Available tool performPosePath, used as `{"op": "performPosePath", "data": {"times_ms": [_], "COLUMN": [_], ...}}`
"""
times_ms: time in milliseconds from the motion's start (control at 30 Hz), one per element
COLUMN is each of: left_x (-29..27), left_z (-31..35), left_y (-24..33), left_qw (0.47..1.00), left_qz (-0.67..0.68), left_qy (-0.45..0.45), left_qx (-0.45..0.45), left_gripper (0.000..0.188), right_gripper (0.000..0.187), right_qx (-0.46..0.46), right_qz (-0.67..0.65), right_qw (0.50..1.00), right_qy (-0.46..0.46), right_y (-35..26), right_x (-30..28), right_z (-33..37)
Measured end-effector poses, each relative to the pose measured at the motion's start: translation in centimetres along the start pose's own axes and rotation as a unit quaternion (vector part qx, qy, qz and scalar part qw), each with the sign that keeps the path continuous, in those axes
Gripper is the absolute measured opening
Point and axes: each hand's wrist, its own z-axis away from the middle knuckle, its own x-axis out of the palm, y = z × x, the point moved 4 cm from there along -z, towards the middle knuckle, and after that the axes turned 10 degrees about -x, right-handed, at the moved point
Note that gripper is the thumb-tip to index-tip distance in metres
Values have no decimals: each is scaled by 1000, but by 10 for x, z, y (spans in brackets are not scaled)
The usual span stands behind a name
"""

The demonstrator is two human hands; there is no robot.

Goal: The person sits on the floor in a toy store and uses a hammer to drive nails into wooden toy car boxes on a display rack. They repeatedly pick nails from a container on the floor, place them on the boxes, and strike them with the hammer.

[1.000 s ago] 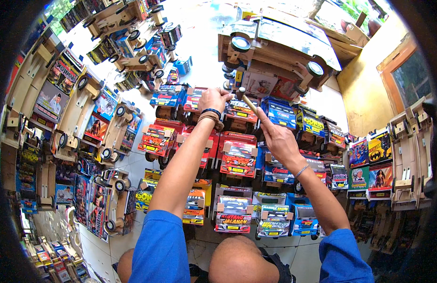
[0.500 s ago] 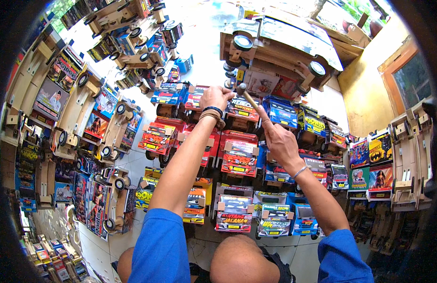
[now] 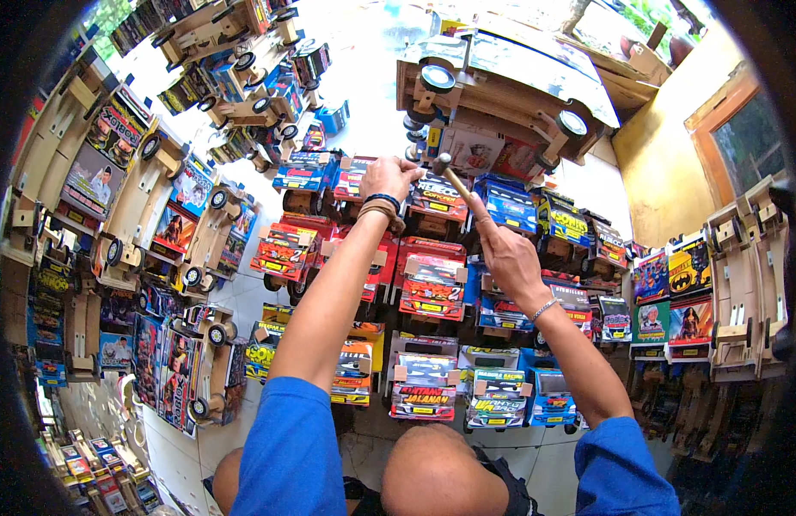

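Observation:
My right hand [image 3: 511, 258] is closed around the wooden handle of a hammer [image 3: 456, 183], its index finger stretched along the handle. The dark hammer head is raised just right of my left fingertips. My left hand [image 3: 389, 179] is closed in a pinch over the back row of toy trucks; whatever sits between the fingertips is too small to make out. Beneath the hammer stands a toy truck with a red and white front [image 3: 438, 201]. A blue toy truck [image 3: 508, 205] is to its right, and a red one [image 3: 432, 284] stands nearer to me.
Wooden toy trucks lie stacked on their sides at the left [image 3: 162, 202] and right [image 3: 690, 292]. A large wooden toy truck with black wheels [image 3: 510, 99] is tipped up at the far side. More trucks [image 3: 422, 383] stand in front of my knee [image 3: 441, 473]. A yellow wall [image 3: 664, 163] rises at right.
Both hands and the hammer keep nearly the same pose. The whole view has shifted very slightly, and my left hand sits a touch further left.

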Motion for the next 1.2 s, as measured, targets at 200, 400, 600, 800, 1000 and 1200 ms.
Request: {"op": "performPosePath", "data": {"times_ms": [200,400,600,800,1000,1200], "left_x": [-15,-25,-3,21,35,52], "left_z": [-3,5,33,54,73,89], "left_y": [5,33,65,82,87,87], "left_qw": [997,945,887,873,900,895], "left_qz": [45,215,299,331,271,242], "left_qy": [-28,-243,-338,-351,-322,-356], "left_qx": [49,36,100,70,112,116], "left_gripper": [60,58,52,55,41,36], "right_gripper": [57,54,53,52,54,58], "right_qx": [65,134,160,201,242,272], "right_qz": [-58,-133,-153,-186,-225,-309], "right_qw": [995,979,972,961,943,901], "right_qy": [40,78,76,48,40,135], "right_y": [7,19,24,27,29,31], "right_x": [-28,-66,-82,-76,-72,-66], "right_z": [20,58,88,109,112,90]}}
